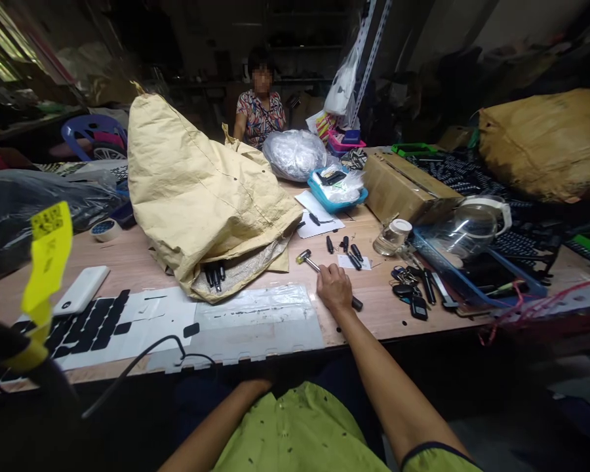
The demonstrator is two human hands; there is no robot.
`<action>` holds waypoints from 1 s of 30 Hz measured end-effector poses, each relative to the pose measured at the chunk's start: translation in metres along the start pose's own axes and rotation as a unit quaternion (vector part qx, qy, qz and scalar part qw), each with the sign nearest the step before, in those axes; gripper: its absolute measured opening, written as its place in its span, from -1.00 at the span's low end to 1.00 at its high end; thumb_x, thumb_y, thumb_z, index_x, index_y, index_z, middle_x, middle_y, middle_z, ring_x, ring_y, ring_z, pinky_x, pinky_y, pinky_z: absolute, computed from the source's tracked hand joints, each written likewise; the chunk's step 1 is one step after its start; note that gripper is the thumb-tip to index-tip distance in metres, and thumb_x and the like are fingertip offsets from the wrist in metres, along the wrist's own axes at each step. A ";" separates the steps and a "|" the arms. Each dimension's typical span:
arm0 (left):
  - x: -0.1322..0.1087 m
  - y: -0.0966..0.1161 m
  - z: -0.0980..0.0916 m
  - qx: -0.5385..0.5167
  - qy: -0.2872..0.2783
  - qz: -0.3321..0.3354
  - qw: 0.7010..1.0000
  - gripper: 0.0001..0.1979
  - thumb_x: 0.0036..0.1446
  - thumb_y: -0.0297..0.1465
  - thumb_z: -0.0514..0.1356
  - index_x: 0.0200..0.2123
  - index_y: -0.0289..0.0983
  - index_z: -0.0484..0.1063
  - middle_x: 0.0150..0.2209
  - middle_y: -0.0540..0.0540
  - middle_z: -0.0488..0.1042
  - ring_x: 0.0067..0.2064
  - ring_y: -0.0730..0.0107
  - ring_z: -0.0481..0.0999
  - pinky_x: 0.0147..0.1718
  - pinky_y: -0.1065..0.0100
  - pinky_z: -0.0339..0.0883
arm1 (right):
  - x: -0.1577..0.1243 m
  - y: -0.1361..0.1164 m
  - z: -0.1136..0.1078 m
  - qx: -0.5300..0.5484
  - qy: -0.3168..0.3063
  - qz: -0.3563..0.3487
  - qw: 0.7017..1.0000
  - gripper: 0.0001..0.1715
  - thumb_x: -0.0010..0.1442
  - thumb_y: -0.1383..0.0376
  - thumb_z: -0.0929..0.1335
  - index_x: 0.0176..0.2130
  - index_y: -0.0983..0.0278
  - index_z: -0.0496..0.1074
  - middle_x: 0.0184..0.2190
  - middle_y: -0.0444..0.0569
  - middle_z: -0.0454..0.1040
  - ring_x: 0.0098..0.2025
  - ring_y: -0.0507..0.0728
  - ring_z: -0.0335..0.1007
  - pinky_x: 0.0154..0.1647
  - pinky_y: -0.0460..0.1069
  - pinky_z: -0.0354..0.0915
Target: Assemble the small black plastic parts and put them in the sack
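The hammer's shaft (313, 263) is silver, the sack (201, 177) tan, the shirt (295, 426) dark-flecked green.

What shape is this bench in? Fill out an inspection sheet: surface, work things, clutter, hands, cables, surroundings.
Surface: wooden tabletop, clear plastic sheet along its near edge.
Work things: hammer in hand; small black pieces beyond it.
Clutter: large paper sack with dark pieces in its mouth; key fobs and cardboard box at right.
Hands: right hand around the hammer's handle; left hand cannot be made out.
Cables: dark cable curving at near left.
Surroundings: person across the tabletop.
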State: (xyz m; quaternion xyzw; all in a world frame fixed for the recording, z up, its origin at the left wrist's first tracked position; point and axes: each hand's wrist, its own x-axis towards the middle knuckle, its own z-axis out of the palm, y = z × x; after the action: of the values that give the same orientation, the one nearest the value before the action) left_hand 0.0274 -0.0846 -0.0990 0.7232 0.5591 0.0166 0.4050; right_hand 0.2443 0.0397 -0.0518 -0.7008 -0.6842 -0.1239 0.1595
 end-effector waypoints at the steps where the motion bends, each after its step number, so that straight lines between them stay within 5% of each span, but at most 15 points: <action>1: -0.005 0.003 0.000 0.010 -0.040 -0.011 0.999 -0.62 0.21 -0.33 0.11 0.08 -0.07 0.46 0.11 -0.10 0.49 0.10 0.06 0.47 0.07 0.11 0.33 | 0.000 0.000 0.000 -0.001 0.000 0.001 1.000 -0.77 0.28 0.33 0.24 -0.14 0.25 0.46 -0.29 0.03 0.34 -0.22 0.16 0.14 -0.27 -0.01 0.00; 4: -0.021 0.020 -0.009 0.031 -0.159 0.009 0.987 -0.60 0.08 -0.36 0.17 0.02 -0.15 0.52 0.01 -0.17 0.56 0.03 -0.01 0.53 -0.04 0.14 0.38 | -0.001 -0.001 0.001 -0.003 0.001 0.004 1.000 -0.77 0.28 0.32 0.24 -0.14 0.25 0.45 -0.29 0.03 0.34 -0.22 0.16 0.14 -0.27 -0.01 0.00; 8: -0.033 0.062 -0.045 -0.051 -0.224 0.192 0.954 -0.61 0.09 -0.24 0.24 0.00 -0.19 0.53 -0.16 -0.13 0.61 -0.14 0.18 0.57 -0.16 0.31 0.39 | -0.001 -0.002 -0.001 -0.001 0.006 0.005 1.000 -0.78 0.28 0.32 0.24 -0.15 0.25 0.45 -0.29 0.03 0.35 -0.22 0.16 0.14 -0.27 -0.01 0.00; 12: 0.001 0.095 -0.098 -0.192 -0.243 0.271 0.911 -0.57 0.14 -0.12 0.23 -0.01 -0.25 0.53 -0.26 -0.09 0.60 -0.28 0.35 0.53 -0.26 0.40 0.37 | -0.002 -0.004 -0.004 -0.003 0.005 0.004 1.000 -0.79 0.29 0.33 0.25 -0.15 0.25 0.46 -0.29 0.02 0.36 -0.22 0.16 0.16 -0.26 0.00 0.01; 13: 0.019 0.102 -0.110 -0.217 -0.221 0.275 0.910 -0.55 0.16 -0.10 0.22 0.00 -0.27 0.51 -0.27 -0.10 0.59 -0.28 0.35 0.52 -0.26 0.38 0.38 | -0.003 -0.005 -0.004 -0.004 0.004 0.003 1.000 -0.79 0.29 0.33 0.25 -0.16 0.24 0.46 -0.29 0.02 0.36 -0.22 0.16 0.16 -0.26 0.00 0.01; 17: 0.116 0.130 -0.150 -0.202 0.074 0.243 0.946 -0.59 0.21 -0.18 0.18 0.02 -0.31 0.46 -0.08 -0.20 0.54 -0.12 0.24 0.52 -0.08 0.26 0.39 | -0.006 -0.007 -0.004 -0.001 0.010 0.001 1.000 -0.80 0.27 0.34 0.26 -0.14 0.24 0.45 -0.30 0.02 0.37 -0.23 0.16 0.16 -0.28 0.00 0.01; 20: 0.185 0.152 -0.166 -0.084 0.183 0.176 0.964 -0.54 0.22 -0.25 0.16 0.15 -0.26 0.35 0.11 -0.25 0.41 0.11 0.13 0.43 0.11 0.17 0.31 | -0.009 -0.009 -0.004 -0.002 0.027 -0.004 1.000 -0.80 0.27 0.36 0.26 -0.16 0.24 0.45 -0.33 0.00 0.36 -0.24 0.16 0.17 -0.27 0.00 0.02; 25: 0.254 0.169 -0.174 0.091 0.194 0.125 0.969 -0.48 0.25 -0.31 0.09 0.27 -0.23 0.19 0.37 -0.25 0.08 0.36 0.04 0.09 0.31 0.09 0.04 | -0.016 -0.010 -0.005 -0.007 0.039 -0.008 0.999 -0.80 0.26 0.37 0.27 -0.14 0.23 0.44 -0.33 -0.01 0.35 -0.25 0.15 0.16 -0.27 0.00 0.03; 30: 0.277 0.164 -0.175 0.154 0.148 0.060 0.975 -0.50 0.26 -0.24 0.04 0.25 -0.17 0.18 0.39 -0.22 0.02 0.38 -0.17 0.00 0.26 -0.14 0.03 | -0.021 -0.012 -0.007 -0.005 0.028 0.000 1.000 -0.80 0.25 0.39 0.26 -0.14 0.22 0.42 -0.33 -0.02 0.33 -0.25 0.15 0.16 -0.28 0.00 0.04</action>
State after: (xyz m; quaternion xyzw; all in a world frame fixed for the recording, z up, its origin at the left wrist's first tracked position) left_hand 0.1777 0.2348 -0.0015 0.7987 0.5643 0.0610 0.2000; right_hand 0.2321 0.0181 -0.0526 -0.6980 -0.6785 -0.1468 0.1757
